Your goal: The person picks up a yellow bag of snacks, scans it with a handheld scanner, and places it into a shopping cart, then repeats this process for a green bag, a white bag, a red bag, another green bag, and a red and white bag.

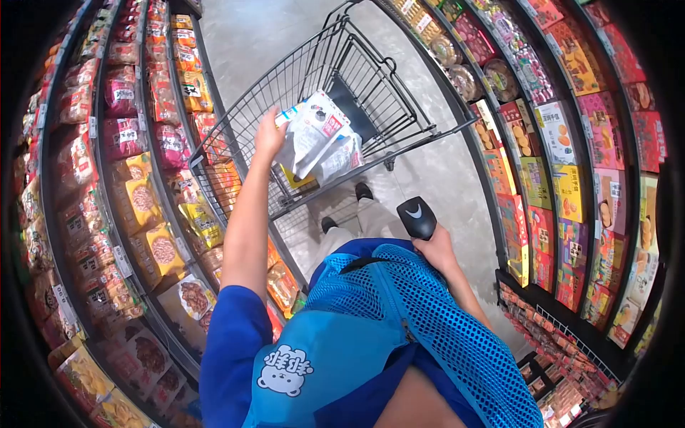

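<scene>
A black handheld barcode scanner [417,218] is in my right hand [435,250], whose fingers wrap round its handle beside my hip. My left hand [270,134] reaches over the shopping cart [275,207] and grips the edge of a white plastic package [317,128] with blue and red print. Part of the left fingers is hidden behind that package. Beneath it lies another clear and white bag [341,160] inside the cart. Something yellow [298,178] shows at the bottom of the basket.
Shelves of packaged snacks [153,246] line the left side. On the right stand shelves of boxed goods [571,192], with a wire rack [564,332] at their lower end. The cart stands across the aisle floor [250,28], just beyond my shoes [364,191].
</scene>
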Action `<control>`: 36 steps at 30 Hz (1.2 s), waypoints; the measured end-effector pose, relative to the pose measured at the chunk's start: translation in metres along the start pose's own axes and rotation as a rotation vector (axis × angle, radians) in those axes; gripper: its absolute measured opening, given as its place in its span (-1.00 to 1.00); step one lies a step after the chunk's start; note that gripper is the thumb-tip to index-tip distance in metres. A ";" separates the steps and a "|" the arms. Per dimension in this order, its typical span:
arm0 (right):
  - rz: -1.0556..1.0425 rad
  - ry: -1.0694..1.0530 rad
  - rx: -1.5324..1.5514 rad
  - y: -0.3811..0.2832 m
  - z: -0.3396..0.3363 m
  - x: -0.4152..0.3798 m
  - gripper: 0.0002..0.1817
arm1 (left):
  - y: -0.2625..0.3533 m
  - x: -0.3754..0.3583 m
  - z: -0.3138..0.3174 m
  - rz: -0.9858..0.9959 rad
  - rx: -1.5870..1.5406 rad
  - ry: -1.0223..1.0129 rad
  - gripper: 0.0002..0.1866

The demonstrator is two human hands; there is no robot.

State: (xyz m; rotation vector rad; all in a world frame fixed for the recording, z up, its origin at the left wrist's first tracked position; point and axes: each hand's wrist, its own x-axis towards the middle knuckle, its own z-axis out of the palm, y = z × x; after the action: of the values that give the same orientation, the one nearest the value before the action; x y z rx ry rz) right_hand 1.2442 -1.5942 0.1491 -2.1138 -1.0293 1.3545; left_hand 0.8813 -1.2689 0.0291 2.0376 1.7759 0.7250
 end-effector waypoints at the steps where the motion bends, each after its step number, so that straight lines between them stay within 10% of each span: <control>1: -0.004 0.008 -0.023 -0.007 -0.001 0.003 -0.49 | 0.006 0.007 0.003 -0.039 -0.054 0.015 -0.55; 11: -0.473 -0.133 -0.151 -0.049 0.028 0.116 -0.24 | 0.056 -0.162 -0.012 -0.406 0.030 -0.398 -0.42; 16: -0.553 -0.414 -0.232 -0.053 0.059 0.167 -0.27 | 0.031 -0.252 -0.016 -0.408 0.230 -0.266 -0.44; 36: -0.511 -0.437 -0.318 -0.131 0.119 0.214 -0.22 | -0.047 -0.149 -0.028 -0.447 0.331 -0.360 -0.51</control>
State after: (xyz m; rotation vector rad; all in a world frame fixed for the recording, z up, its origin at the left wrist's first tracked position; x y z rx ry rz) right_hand 1.1435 -1.3502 0.0621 -1.5914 -1.9163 1.4779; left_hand 0.8136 -1.4100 0.0024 1.7058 2.1123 -0.0680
